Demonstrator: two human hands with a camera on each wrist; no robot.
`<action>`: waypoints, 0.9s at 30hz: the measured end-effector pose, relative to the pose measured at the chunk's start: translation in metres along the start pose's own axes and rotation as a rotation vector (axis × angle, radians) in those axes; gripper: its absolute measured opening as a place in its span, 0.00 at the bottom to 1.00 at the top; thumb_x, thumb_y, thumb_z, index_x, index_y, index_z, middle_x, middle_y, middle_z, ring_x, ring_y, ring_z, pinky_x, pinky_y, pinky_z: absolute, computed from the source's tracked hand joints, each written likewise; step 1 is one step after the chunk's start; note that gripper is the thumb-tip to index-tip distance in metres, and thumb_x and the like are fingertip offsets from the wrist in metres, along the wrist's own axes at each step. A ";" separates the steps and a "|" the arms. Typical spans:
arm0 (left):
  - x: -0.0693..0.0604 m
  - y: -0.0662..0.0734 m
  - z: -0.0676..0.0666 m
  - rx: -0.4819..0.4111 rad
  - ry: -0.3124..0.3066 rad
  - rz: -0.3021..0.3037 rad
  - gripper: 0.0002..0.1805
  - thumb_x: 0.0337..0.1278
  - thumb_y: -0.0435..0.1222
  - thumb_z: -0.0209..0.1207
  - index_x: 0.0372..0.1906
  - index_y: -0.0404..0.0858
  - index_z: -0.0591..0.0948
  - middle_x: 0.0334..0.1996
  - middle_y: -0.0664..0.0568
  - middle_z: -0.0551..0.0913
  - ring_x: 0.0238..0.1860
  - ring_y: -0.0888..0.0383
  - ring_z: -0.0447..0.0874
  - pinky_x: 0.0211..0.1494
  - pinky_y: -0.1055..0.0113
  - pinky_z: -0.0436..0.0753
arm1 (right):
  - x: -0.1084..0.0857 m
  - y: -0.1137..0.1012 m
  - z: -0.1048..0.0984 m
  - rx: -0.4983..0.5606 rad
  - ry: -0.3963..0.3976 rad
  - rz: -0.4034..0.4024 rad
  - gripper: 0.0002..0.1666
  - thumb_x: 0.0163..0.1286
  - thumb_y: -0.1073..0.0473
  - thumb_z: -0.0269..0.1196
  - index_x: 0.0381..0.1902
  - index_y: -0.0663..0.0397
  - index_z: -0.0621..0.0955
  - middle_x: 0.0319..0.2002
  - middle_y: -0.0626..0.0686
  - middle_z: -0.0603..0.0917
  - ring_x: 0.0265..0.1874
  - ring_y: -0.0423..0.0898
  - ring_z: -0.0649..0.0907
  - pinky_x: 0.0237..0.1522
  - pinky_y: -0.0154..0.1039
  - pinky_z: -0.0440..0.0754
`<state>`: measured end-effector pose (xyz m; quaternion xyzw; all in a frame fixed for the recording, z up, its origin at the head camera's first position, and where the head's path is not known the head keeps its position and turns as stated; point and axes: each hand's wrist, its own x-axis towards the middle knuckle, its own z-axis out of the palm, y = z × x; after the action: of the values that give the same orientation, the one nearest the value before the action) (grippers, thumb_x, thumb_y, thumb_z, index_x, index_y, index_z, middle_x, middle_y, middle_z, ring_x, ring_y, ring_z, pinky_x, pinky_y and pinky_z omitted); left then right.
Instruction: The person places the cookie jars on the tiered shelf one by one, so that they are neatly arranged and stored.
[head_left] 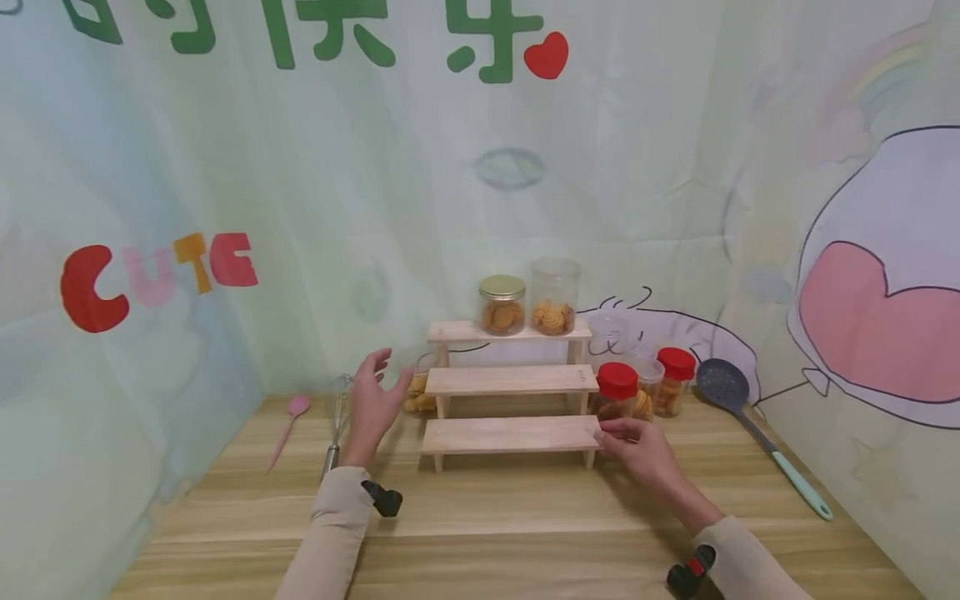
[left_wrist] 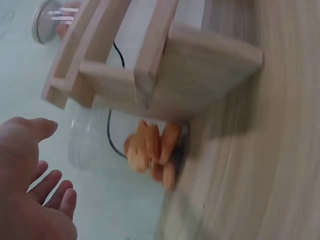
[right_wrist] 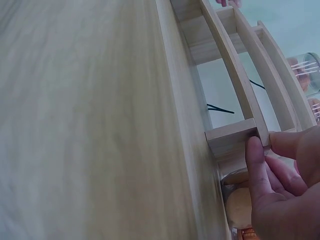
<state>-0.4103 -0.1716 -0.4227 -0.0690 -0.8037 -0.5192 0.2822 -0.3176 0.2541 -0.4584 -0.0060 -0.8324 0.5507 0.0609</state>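
A three-tier wooden display stand (head_left: 512, 380) stands upright on the table. At the right end of its lowest tier, my right hand (head_left: 641, 451) pinches the board's corner between thumb and fingers; the right wrist view shows the thumb (right_wrist: 287, 144) above and the index finger under the edge. My left hand (head_left: 375, 410) is raised beside the stand's left side, fingers loosely spread and holding nothing. Near it, a clear jar of cookies (left_wrist: 150, 150) stands behind the left side. On the top tier sit a gold-lidded cookie jar (head_left: 502, 310) and a clear cookie container (head_left: 555, 302).
Right of the stand are red-lidded jars (head_left: 617, 382) and a clear-lidded cookie jar (head_left: 648, 379). A grey slotted spoon (head_left: 724, 385) with a mint handle lies farther right. A whisk (head_left: 340, 412) and a pink spoon (head_left: 298, 407) lie left. A printed curtain (head_left: 375, 183) hangs behind.
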 end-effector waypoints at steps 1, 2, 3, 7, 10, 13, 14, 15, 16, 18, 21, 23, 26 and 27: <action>0.000 -0.003 -0.002 -0.007 -0.020 -0.024 0.34 0.74 0.41 0.68 0.75 0.29 0.72 0.73 0.32 0.76 0.74 0.34 0.74 0.78 0.40 0.75 | 0.000 -0.001 -0.001 -0.002 0.003 -0.003 0.22 0.76 0.57 0.72 0.59 0.68 0.87 0.49 0.62 0.92 0.39 0.45 0.89 0.43 0.37 0.91; 0.001 -0.006 -0.004 -0.013 -0.040 -0.048 0.35 0.74 0.42 0.68 0.77 0.30 0.71 0.74 0.32 0.75 0.74 0.34 0.73 0.79 0.40 0.74 | 0.000 -0.001 -0.002 -0.001 0.005 -0.009 0.22 0.76 0.57 0.72 0.59 0.68 0.87 0.49 0.62 0.92 0.39 0.45 0.89 0.43 0.37 0.91; 0.001 -0.007 -0.004 -0.013 -0.059 -0.070 0.37 0.75 0.43 0.67 0.78 0.31 0.69 0.75 0.32 0.73 0.75 0.34 0.72 0.80 0.40 0.74 | -0.001 -0.002 -0.002 -0.002 0.005 -0.010 0.22 0.76 0.57 0.72 0.59 0.69 0.86 0.49 0.62 0.92 0.39 0.44 0.89 0.42 0.37 0.91; 0.001 -0.012 0.000 -0.007 -0.122 -0.125 0.41 0.77 0.45 0.66 0.82 0.31 0.62 0.78 0.31 0.69 0.78 0.34 0.69 0.81 0.40 0.72 | -0.001 -0.003 -0.002 0.012 -0.001 -0.005 0.22 0.76 0.58 0.72 0.59 0.69 0.87 0.48 0.62 0.92 0.39 0.44 0.89 0.42 0.35 0.91; 0.003 -0.014 0.004 0.004 -0.148 -0.135 0.44 0.77 0.45 0.65 0.84 0.30 0.58 0.80 0.31 0.67 0.79 0.35 0.68 0.82 0.40 0.71 | 0.000 -0.003 -0.001 0.026 -0.002 0.003 0.21 0.75 0.59 0.72 0.58 0.69 0.87 0.48 0.62 0.92 0.39 0.44 0.90 0.43 0.35 0.91; 0.006 -0.015 0.006 0.046 -0.172 -0.125 0.45 0.78 0.47 0.64 0.85 0.32 0.56 0.81 0.31 0.66 0.81 0.34 0.66 0.81 0.39 0.71 | 0.001 -0.002 0.000 0.029 -0.003 0.007 0.21 0.76 0.59 0.71 0.59 0.69 0.86 0.48 0.62 0.92 0.39 0.45 0.90 0.44 0.36 0.91; 0.007 -0.015 0.006 0.056 -0.188 -0.121 0.45 0.79 0.48 0.63 0.85 0.32 0.55 0.82 0.31 0.65 0.81 0.34 0.65 0.82 0.38 0.71 | 0.001 -0.002 0.000 0.028 -0.004 0.006 0.21 0.76 0.59 0.71 0.59 0.69 0.86 0.48 0.62 0.92 0.39 0.45 0.91 0.44 0.36 0.92; 0.009 -0.013 0.007 0.062 -0.213 -0.118 0.46 0.80 0.49 0.62 0.86 0.32 0.54 0.83 0.31 0.63 0.82 0.33 0.63 0.82 0.36 0.70 | 0.001 -0.002 0.000 0.034 -0.002 0.012 0.20 0.76 0.59 0.71 0.59 0.68 0.86 0.48 0.61 0.92 0.39 0.45 0.91 0.44 0.36 0.92; 0.011 -0.013 0.007 0.065 -0.238 -0.114 0.46 0.80 0.49 0.61 0.86 0.33 0.53 0.84 0.31 0.60 0.83 0.32 0.61 0.83 0.35 0.68 | 0.001 -0.002 0.000 0.033 -0.001 0.011 0.21 0.76 0.59 0.71 0.59 0.69 0.86 0.48 0.61 0.92 0.39 0.45 0.91 0.44 0.36 0.92; 0.015 -0.012 0.009 0.059 -0.288 -0.117 0.46 0.82 0.50 0.58 0.87 0.33 0.50 0.85 0.31 0.56 0.84 0.32 0.57 0.84 0.34 0.65 | 0.000 -0.002 0.000 0.032 0.000 0.010 0.21 0.76 0.59 0.71 0.59 0.69 0.86 0.49 0.62 0.92 0.40 0.45 0.91 0.44 0.37 0.92; 0.020 -0.012 0.012 0.011 -0.334 -0.147 0.47 0.83 0.51 0.55 0.88 0.34 0.47 0.87 0.31 0.51 0.86 0.32 0.53 0.85 0.34 0.62 | 0.000 -0.003 0.000 0.028 0.005 0.011 0.21 0.76 0.58 0.72 0.59 0.68 0.86 0.48 0.62 0.92 0.39 0.45 0.91 0.43 0.36 0.91; 0.022 -0.014 0.013 -0.020 -0.331 -0.170 0.47 0.83 0.50 0.56 0.88 0.35 0.47 0.87 0.32 0.50 0.86 0.33 0.53 0.85 0.34 0.62 | -0.001 -0.003 0.000 0.019 0.009 0.016 0.21 0.76 0.58 0.72 0.59 0.68 0.87 0.48 0.61 0.92 0.39 0.45 0.90 0.43 0.35 0.90; 0.024 -0.018 0.015 -0.064 -0.323 -0.197 0.47 0.82 0.49 0.58 0.89 0.37 0.46 0.87 0.32 0.50 0.86 0.33 0.54 0.85 0.35 0.63 | -0.001 -0.004 0.000 0.015 0.008 0.018 0.21 0.75 0.58 0.72 0.59 0.68 0.87 0.48 0.62 0.92 0.39 0.45 0.91 0.44 0.36 0.91; 0.024 -0.020 0.015 -0.075 -0.321 -0.201 0.48 0.81 0.49 0.58 0.89 0.37 0.46 0.88 0.33 0.49 0.86 0.33 0.53 0.85 0.36 0.63 | -0.001 -0.004 0.000 0.017 0.007 0.020 0.21 0.75 0.58 0.72 0.59 0.68 0.87 0.49 0.62 0.92 0.39 0.46 0.91 0.45 0.37 0.91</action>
<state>-0.4437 -0.1721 -0.4302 -0.0806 -0.8215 -0.5566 0.0944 -0.3166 0.2523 -0.4551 -0.0158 -0.8275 0.5582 0.0582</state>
